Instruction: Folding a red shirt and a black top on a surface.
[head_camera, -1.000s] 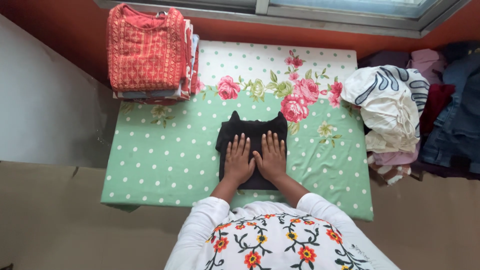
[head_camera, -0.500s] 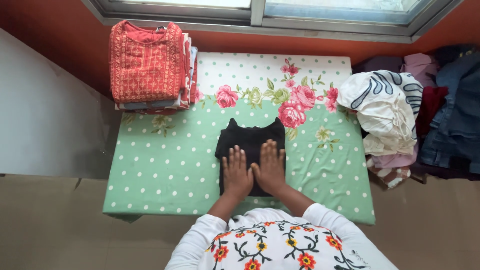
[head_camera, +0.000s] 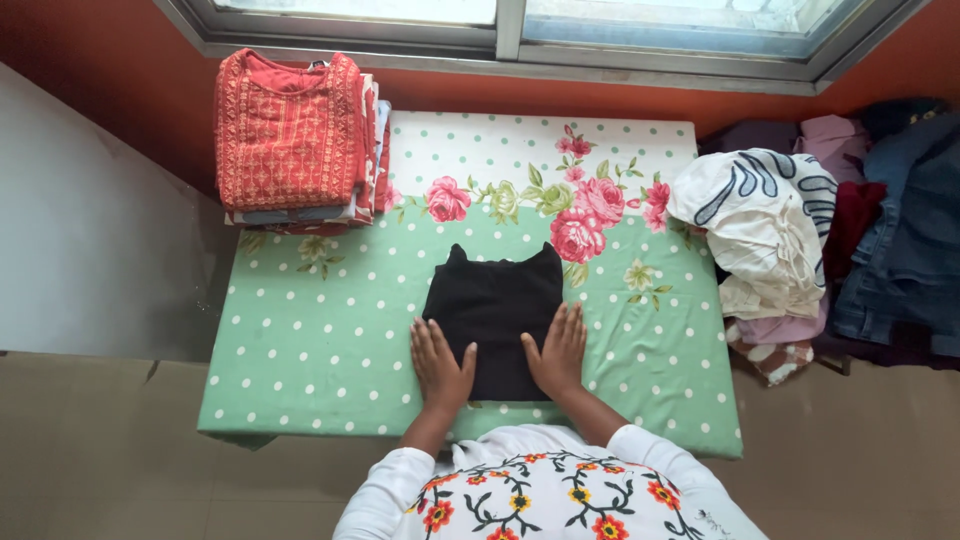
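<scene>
Head view: left hand and right hand lie flat, fingers spread, gripping nothing, flanking the folded black top mid-surface, apparently to keep its edges square.

Daylight comes in soft and even from the window ahead of me, so the table is bright and sharp. Shadows are faint. The straight edges bow slightly toward the corners. No glare or blur.
</scene>
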